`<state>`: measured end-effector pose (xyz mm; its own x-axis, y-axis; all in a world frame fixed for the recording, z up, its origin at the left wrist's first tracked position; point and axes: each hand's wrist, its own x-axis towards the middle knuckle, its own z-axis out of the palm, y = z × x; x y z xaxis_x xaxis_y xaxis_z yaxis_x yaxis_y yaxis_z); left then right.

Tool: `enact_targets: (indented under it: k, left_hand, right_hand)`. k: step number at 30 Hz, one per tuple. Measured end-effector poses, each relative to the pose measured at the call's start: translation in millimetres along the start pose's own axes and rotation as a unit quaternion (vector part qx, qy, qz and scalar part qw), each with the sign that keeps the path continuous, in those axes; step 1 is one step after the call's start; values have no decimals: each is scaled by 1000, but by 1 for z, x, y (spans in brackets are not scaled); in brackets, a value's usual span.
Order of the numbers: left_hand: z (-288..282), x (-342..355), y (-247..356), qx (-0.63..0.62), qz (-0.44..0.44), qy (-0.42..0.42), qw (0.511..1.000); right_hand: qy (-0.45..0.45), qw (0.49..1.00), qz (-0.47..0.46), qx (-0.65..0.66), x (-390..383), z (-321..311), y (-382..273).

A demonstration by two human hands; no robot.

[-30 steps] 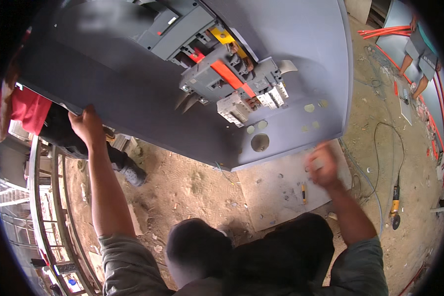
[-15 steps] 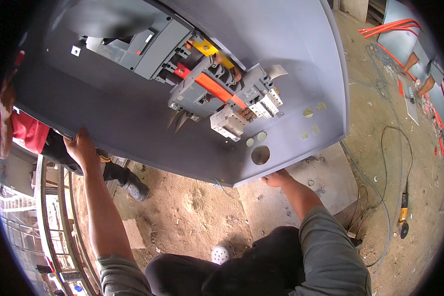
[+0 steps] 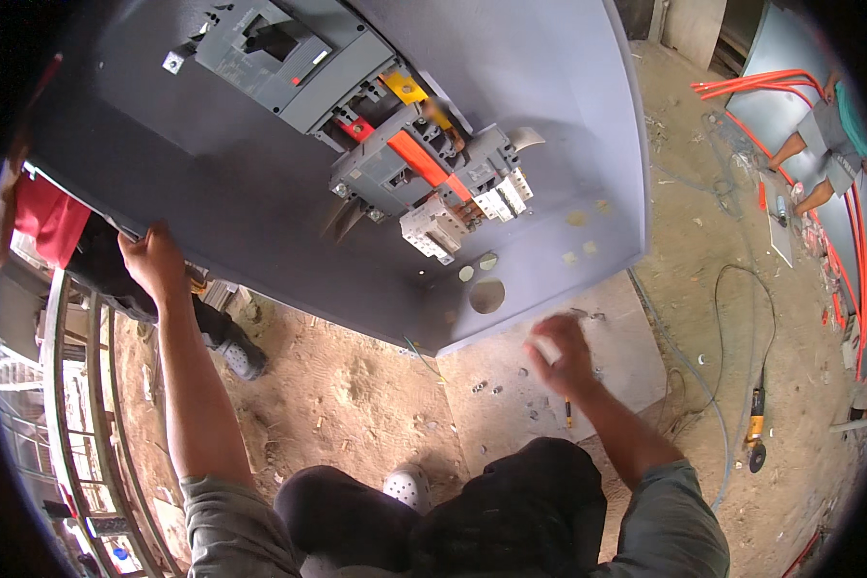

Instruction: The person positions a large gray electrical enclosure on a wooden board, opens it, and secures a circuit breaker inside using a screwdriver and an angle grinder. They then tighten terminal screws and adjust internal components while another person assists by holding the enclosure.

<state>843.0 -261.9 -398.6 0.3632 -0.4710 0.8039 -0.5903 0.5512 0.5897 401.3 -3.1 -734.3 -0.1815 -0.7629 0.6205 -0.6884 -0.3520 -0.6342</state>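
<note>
Ideally, the grey enclosure (image 3: 231,212) in front of the person's knees (image 3: 539,482) should be steadied by the left hand's (image 3: 156,265) grip, clamped on its edge, while the right hand (image 3: 561,356), thumb and fingers apart near the lower rim, takes hold there for balance.

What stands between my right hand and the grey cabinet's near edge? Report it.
Nothing visible: an open gap appears between the right hand and the grey cabinet. The pale board lies on the ground below, not between them. The left hand holds the cabinet's edge.
</note>
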Motion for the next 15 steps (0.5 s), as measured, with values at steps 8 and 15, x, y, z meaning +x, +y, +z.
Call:
enact_targets:
  k: [8, 15]
  left_hand:
    - [-9, 2, 14, 117, -25, 20, 993]
    - [-11, -5, 35, 165, -27, 31, 986]
  right_hand:
    - [225, 973, -19, -36, 109, -79, -55]
    - [251, 958, -46, -129, 106, -94, -71]
